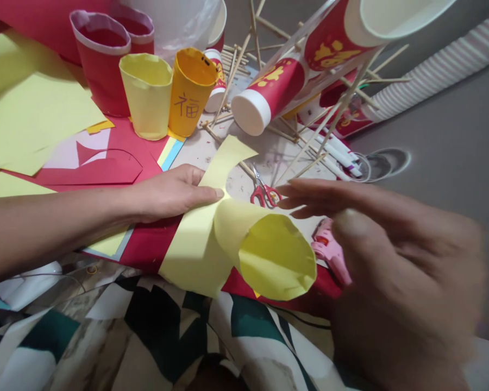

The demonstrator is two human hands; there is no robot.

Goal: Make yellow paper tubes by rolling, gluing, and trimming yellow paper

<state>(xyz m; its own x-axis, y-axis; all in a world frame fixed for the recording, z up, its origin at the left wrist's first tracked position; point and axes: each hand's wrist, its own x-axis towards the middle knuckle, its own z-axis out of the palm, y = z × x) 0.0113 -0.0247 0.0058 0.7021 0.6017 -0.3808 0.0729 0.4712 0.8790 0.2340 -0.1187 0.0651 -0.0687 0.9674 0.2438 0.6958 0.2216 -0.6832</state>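
My left hand [181, 190] pinches a cut sheet of yellow paper [199, 244], thumb on top, where the sheet meets a yellow paper cup [277, 255] lying on its side. The cup's wide mouth faces me. Its narrow end rests against the sheet near my thumb. Off to the right, my right hand [395, 260] hovers with fingers stretched out and thumb apart, holding nothing. Beyond its fingertips lie red-handled scissors [264, 190]. A pink glue gun [330, 250] is partly hidden behind my right hand.
Behind stand a pale yellow paper cup [146, 98], an orange cup [191, 92] with a written character and a red cup [101, 65]. Joined red-and-white cups [285, 70] lean among wooden sticks [334, 114]. Red paper [146, 146] and yellow sheets [36, 103] cover the left side.
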